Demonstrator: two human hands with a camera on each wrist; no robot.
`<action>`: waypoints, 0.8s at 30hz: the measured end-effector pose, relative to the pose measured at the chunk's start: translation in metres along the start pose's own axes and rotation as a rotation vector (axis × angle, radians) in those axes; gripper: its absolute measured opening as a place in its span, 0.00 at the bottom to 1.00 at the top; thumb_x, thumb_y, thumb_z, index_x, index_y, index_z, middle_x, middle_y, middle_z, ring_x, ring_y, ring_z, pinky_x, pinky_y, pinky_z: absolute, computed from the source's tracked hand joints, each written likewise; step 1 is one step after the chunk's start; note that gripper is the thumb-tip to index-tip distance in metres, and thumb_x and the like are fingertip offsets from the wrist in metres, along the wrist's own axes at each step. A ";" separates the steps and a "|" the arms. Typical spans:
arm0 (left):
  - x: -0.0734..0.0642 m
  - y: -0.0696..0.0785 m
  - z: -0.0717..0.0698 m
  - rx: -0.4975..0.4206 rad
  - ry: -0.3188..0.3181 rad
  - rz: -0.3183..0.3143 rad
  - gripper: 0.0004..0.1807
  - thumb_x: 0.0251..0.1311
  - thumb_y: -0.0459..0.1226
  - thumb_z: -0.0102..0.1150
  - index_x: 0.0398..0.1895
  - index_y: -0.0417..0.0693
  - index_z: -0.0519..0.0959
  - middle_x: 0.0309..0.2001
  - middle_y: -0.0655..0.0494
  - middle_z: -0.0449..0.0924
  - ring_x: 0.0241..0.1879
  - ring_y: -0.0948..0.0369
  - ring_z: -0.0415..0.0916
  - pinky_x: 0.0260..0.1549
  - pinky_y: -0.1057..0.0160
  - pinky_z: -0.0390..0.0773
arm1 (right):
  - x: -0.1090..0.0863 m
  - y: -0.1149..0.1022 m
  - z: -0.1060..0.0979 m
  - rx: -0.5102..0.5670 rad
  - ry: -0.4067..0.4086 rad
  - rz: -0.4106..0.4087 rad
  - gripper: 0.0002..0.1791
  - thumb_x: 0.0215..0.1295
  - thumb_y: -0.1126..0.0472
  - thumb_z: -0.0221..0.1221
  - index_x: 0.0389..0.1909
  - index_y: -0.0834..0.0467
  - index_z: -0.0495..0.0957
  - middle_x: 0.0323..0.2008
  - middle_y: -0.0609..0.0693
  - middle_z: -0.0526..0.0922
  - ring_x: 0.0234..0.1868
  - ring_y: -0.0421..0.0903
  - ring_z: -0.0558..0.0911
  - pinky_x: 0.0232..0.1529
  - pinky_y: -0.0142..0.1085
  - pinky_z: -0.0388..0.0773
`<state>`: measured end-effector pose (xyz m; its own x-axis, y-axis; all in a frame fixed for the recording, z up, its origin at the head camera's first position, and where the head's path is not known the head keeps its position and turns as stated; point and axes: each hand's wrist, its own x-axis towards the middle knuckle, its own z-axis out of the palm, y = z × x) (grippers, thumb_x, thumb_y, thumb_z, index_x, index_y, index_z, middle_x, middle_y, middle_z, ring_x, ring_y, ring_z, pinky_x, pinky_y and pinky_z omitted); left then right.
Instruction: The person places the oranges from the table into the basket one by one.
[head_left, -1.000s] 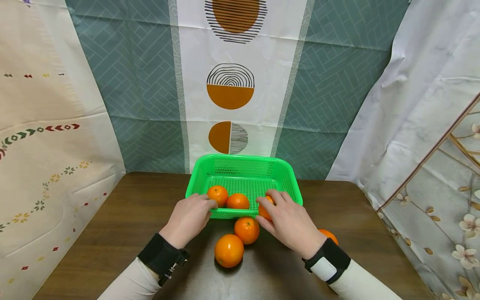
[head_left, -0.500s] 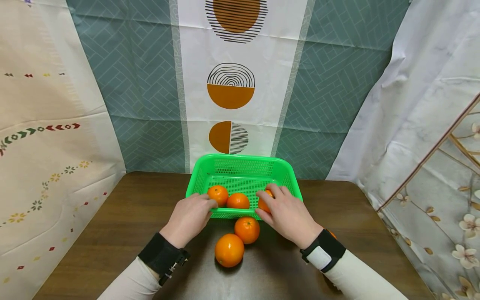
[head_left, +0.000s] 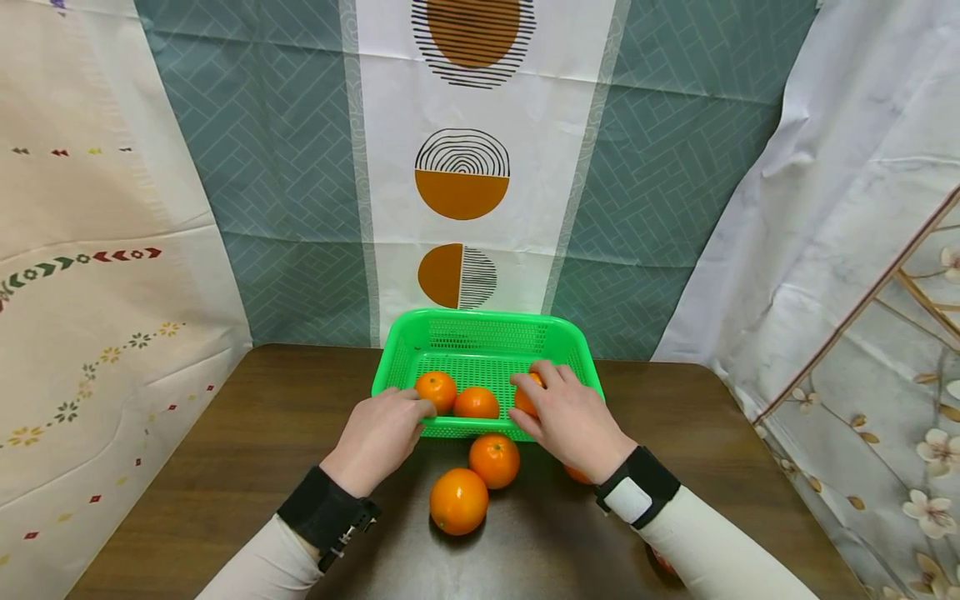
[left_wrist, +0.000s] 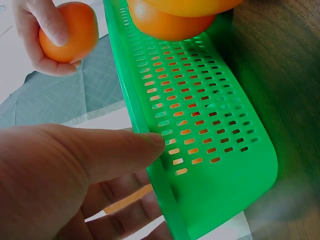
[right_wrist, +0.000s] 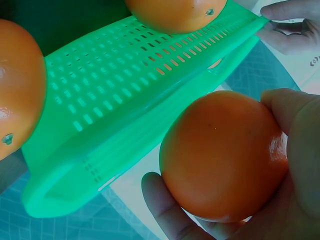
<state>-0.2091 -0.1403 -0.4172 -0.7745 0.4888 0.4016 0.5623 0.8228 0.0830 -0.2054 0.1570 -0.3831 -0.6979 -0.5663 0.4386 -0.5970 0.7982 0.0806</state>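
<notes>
A green plastic basket [head_left: 487, 323] with slotted walls stands at the table's far side. My left hand [head_left: 381, 437] pinches its near-left rim, the thumb on the outer wall in the left wrist view. In my right hand [head_left: 577, 421] is an orange [right_wrist: 225, 155], held between thumb and fingers over the right part of the basket, above its near rim. Two more oranges, one at the left [head_left: 436, 392] and one beside it [head_left: 476, 403], lie inside the basket. Just outside its near wall sits another orange [head_left: 493, 460], with a larger orange [head_left: 458, 502] close in front.
Partly hidden under my right wrist is an orange [head_left: 578, 475]. A reddish round thing [head_left: 663, 562] shows beside my right forearm. The brown wooden table [head_left: 300, 392] ends at a hanging patterned cloth [head_left: 300, 167] behind the basket.
My right hand has moved a little forward with the orange, farther over the basket. Its shifting arm now covers the orange at the right and uncovers others. The left hand stays on the rim.
</notes>
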 end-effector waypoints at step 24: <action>-0.001 -0.001 0.002 0.006 0.011 0.006 0.12 0.57 0.29 0.82 0.35 0.54 0.88 0.32 0.61 0.80 0.31 0.56 0.75 0.28 0.59 0.79 | 0.016 0.009 0.012 0.002 -0.070 0.075 0.24 0.76 0.48 0.71 0.64 0.58 0.83 0.54 0.60 0.81 0.46 0.58 0.80 0.36 0.45 0.86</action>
<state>-0.2095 -0.1409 -0.4197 -0.7677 0.4906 0.4122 0.5651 0.8216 0.0746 -0.2264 0.1527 -0.3858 -0.7668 -0.5177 0.3796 -0.5425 0.8387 0.0481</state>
